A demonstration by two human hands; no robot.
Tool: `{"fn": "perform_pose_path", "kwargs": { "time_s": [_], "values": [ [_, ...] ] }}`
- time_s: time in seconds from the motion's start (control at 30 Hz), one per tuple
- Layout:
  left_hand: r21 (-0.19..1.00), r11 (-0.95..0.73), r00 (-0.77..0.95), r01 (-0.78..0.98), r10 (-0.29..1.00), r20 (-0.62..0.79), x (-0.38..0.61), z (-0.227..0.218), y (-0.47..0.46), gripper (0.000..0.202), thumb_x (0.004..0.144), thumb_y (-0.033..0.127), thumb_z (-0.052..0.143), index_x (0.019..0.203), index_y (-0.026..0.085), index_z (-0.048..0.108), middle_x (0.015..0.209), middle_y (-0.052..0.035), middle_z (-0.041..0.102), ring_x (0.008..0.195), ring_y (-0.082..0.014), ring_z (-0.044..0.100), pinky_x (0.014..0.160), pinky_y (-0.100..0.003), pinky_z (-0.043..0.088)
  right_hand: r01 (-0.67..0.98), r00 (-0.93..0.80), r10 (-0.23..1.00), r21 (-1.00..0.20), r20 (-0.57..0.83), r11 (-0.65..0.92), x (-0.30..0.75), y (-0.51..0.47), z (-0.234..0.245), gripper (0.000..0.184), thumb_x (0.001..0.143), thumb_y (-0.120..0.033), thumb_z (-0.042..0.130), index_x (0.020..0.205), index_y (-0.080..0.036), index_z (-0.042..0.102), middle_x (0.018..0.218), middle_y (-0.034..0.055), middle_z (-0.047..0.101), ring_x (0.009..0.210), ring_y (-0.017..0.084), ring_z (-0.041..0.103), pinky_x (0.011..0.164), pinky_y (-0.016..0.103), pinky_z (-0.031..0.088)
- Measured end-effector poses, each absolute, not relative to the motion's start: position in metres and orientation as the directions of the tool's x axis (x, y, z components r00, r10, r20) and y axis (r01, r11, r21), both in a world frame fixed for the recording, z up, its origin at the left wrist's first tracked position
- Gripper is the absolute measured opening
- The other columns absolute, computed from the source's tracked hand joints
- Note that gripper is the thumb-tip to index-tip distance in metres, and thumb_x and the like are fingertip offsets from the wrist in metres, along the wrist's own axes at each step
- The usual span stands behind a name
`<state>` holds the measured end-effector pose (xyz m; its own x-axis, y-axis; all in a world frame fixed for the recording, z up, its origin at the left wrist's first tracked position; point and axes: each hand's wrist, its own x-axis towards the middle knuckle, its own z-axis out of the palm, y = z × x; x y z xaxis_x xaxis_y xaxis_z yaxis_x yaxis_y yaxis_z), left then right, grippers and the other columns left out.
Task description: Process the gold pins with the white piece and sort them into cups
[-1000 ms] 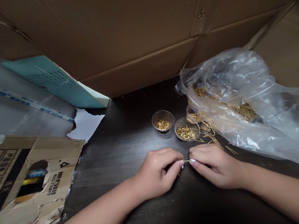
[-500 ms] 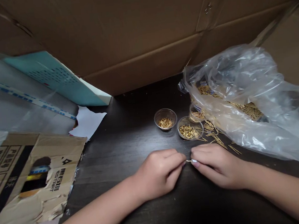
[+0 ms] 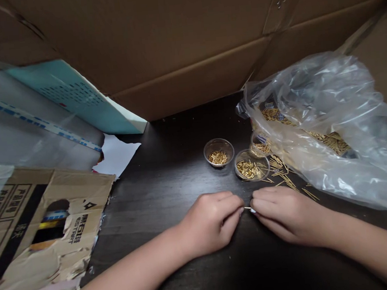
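Observation:
Between my two hands runs a thin gold-coloured metal pin [image 3: 248, 208], pinched at both ends. My left hand [image 3: 216, 220] is closed on its left end, with thumb and forefinger together. On the other end, the fingers of my right hand [image 3: 285, 213] are closed too and hide that tip. Just beyond the hands stand a clear plastic cup [image 3: 218, 141] and a second clear cup [image 3: 253, 178], both holding short gold pieces. A third clear cup [image 3: 255, 144] sits partly behind the second. Loose gold pins [image 3: 288, 181] lie scattered beside the right hand.
A large clear plastic bag [image 3: 331, 81] full of gold pins spreads over the right side. Tall cardboard [image 3: 183, 41] walls off the back of the dark table [image 3: 141, 204]. At left are a torn cardboard box [image 3: 78, 197], a pale blue box [image 3: 72, 90] and white paper [image 3: 121, 153].
The view has shifted slightly, so the cups and bag appear a little further right. Both hands keep their pinch on the pin, and the right fingers look turned slightly more over it.

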<state>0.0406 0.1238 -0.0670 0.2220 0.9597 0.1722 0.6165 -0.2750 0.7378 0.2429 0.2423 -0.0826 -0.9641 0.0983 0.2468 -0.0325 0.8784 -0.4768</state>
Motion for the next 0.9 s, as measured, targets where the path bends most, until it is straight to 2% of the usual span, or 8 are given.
{"fn": "perform_pose_path", "kwargs": {
  "time_s": [0.17,0.3,0.4,0.5,0.57,0.73,0.9],
  "values": [
    [0.87,-0.098,0.136,0.483,0.99,0.036,0.04,-0.063,0.127,0.01,0.09,0.011,0.058,0.084,0.013,0.066,0.068,-0.0001,0.062,0.06,-0.0111,0.056,0.059,-0.021,0.042,-0.036,-0.967,0.096,-0.496,0.238,0.868,0.243,0.243,-0.084,0.023,0.1,-0.011,0.04,0.081,-0.02,0.05,0.072,0.0011,0.049,0.066,0.017,0.041,0.061,0.03,0.031],
    [0.923,0.031,0.138,0.384,0.986,-0.091,0.04,-0.062,0.128,0.013,0.092,0.014,0.056,0.084,0.013,0.065,0.063,0.0011,0.062,0.053,-0.0094,0.058,0.053,-0.018,0.041,-0.029,-0.969,0.102,-0.513,0.226,0.858,0.243,0.243,-0.084,0.022,0.099,-0.011,0.039,0.081,-0.02,0.049,0.073,0.0013,0.049,0.067,0.017,0.04,0.062,0.03,0.031],
    [0.893,-0.088,0.131,0.441,0.991,0.033,0.039,-0.064,0.128,0.012,0.093,0.014,0.056,0.086,0.013,0.066,0.065,-0.0005,0.064,0.057,-0.0112,0.06,0.056,-0.02,0.043,-0.007,-0.962,0.156,-0.592,0.224,0.806,0.241,0.242,-0.084,0.024,0.101,-0.013,0.04,0.08,-0.02,0.047,0.073,0.0002,0.048,0.066,0.016,0.042,0.062,0.029,0.032],
    [0.784,-0.293,0.135,0.548,0.955,0.263,0.037,-0.068,0.13,0.012,0.094,0.013,0.055,0.091,0.012,0.067,0.074,-0.0043,0.066,0.065,-0.0138,0.061,0.063,-0.023,0.046,0.021,-0.943,0.247,-0.7,0.223,0.714,0.236,0.242,-0.084,0.025,0.103,-0.018,0.042,0.078,-0.02,0.046,0.072,-0.0013,0.047,0.064,0.013,0.045,0.062,0.027,0.034],
    [0.72,-0.365,0.145,0.59,0.925,0.35,0.035,-0.07,0.132,0.014,0.096,0.013,0.054,0.093,0.011,0.067,0.076,-0.0057,0.066,0.066,-0.0143,0.06,0.063,-0.024,0.046,0.036,-0.929,0.299,-0.752,0.217,0.658,0.232,0.243,-0.083,0.027,0.104,-0.021,0.043,0.077,-0.02,0.046,0.071,-0.0023,0.047,0.063,0.012,0.046,0.062,0.025,0.034],
    [0.628,-0.429,0.159,0.649,0.884,0.439,0.034,-0.073,0.134,0.014,0.097,0.014,0.053,0.096,0.012,0.067,0.074,-0.005,0.065,0.063,-0.0143,0.059,0.06,-0.024,0.047,0.027,-0.917,0.336,-0.804,0.217,0.594,0.225,0.248,-0.079,0.032,0.105,-0.026,0.045,0.074,-0.019,0.046,0.066,-0.0043,0.045,0.059,0.01,0.044,0.059,0.024,0.033],
    [0.537,-0.463,0.205,0.705,0.858,0.471,0.033,-0.073,0.131,0.017,0.098,0.013,0.049,0.101,0.013,0.065,0.075,-0.005,0.064,0.063,-0.0147,0.057,0.06,-0.025,0.047,0.015,-0.914,0.337,-0.814,0.224,0.58,0.223,0.249,-0.074,0.035,0.105,-0.028,0.045,0.071,-0.019,0.045,0.062,-0.0054,0.041,0.055,0.01,0.041,0.056,0.024,0.031]
  ]
}}
